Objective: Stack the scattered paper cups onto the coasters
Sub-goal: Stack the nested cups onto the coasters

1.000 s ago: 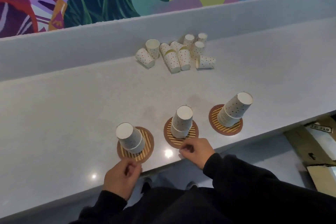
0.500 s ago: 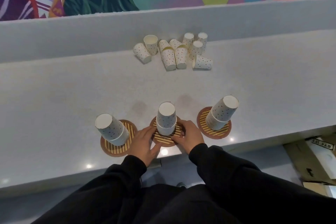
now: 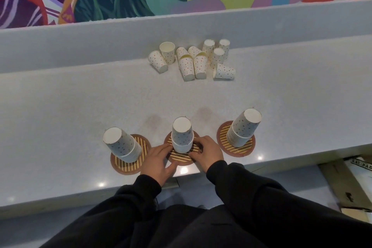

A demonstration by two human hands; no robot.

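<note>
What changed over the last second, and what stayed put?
Both hands moved in: the left hand from the left coaster and the right hand now flank the middle stack on its coaster. The scattered cups and outer stacks stayed.

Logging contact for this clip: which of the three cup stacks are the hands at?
The middle stack: the left hand and right hand rest at its base on the middle coaster. The other stacks stand untouched.

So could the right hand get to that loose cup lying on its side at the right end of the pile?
Probably yes. The right hand rests at the middle coaster, holding nothing, and bare counter lies between it and the tipped cup. Only the right stack stands near that path, slightly off to the side.
</note>
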